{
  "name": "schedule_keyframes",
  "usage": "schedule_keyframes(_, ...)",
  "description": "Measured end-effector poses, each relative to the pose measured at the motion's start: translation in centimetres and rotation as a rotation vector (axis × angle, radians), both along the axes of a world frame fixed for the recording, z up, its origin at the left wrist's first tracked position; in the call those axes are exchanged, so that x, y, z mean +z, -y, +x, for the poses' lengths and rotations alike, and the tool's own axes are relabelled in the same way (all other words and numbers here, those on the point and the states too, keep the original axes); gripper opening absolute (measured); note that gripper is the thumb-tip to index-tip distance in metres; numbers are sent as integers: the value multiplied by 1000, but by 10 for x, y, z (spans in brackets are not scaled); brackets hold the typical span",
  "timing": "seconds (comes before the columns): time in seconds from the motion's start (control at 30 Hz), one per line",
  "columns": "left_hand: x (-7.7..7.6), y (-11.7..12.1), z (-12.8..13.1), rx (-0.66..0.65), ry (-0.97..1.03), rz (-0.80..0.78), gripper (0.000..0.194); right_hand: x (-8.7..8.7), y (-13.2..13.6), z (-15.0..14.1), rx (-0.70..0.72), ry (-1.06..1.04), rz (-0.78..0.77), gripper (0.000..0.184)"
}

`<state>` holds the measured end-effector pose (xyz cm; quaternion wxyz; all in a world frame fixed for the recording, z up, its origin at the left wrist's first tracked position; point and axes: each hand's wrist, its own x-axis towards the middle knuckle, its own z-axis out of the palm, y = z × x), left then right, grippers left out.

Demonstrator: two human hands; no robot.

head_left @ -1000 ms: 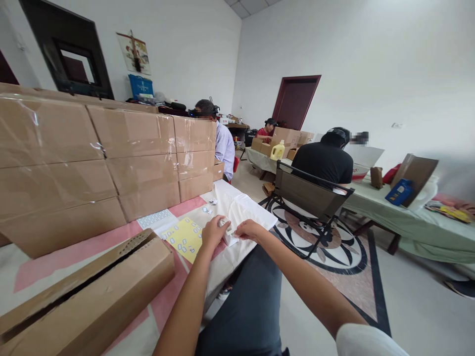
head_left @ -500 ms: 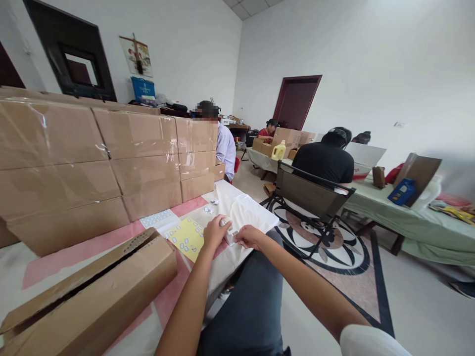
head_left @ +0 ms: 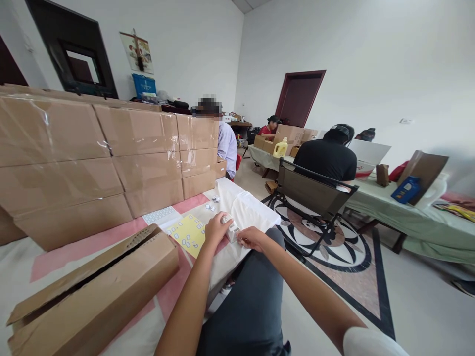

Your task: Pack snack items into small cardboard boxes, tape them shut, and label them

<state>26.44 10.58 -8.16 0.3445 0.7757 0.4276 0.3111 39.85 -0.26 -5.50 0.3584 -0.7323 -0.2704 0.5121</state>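
A small white block-like device (head_left: pixel 233 232) with a darker patch on its face rests at the table's near edge; its exact kind is too small to tell. My left hand (head_left: pixel 217 228) is closed around its left side and top. On the other side, my right hand (head_left: pixel 251 239) has its fingers pinched together at the device's right end, and whatever may be in that pinch is hidden. Left of my left hand lies a yellow sheet (head_left: pixel 187 236) with several small white-and-blue pieces scattered on it. More small pieces (head_left: pixel 211 205) lie on the cloth just beyond.
An open long carton (head_left: pixel 107 291) lies at the near left. Stacked taped cartons (head_left: pixel 144 148) wall off the table's far left side. A folding chair (head_left: pixel 315 185) with a person in black stands right of my table, before a long table (head_left: pixel 374 202) bearing bottles and boxes.
The view has turned slightly, so the surroundings sit a little differently in the picture. Both hands stay at the white device, with only slight finger movement.
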Motion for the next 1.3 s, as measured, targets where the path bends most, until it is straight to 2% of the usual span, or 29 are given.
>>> schedule_keyframes(0.1,2,1,0,2,-9,-4,33,-2,-1,0,2,-13,-24,34)
schedule_keyframes(0.23,4,2,0,12,-23,-15,33,-1,2,0,18,-36,-5,19)
schedule_keyframes(0.4,6,2,1,33,-30,-21,32,1,14,2,98,-71,-10,31)
schedule_keyframes(0.57,6,2,1,39,-19,-21,31,-1,28,2,109,-89,29,31)
schedule_keyframes(0.7,4,3,1,43,-5,-22,32,-7,34,1,85,-89,86,32)
schedule_keyframes(0.93,1,1,3,56,6,-35,33,-20,48,-2,108,-67,82,37)
schedule_keyframes(1.3,-2,-3,5,78,27,-60,30,-8,56,-5,92,-147,214,36)
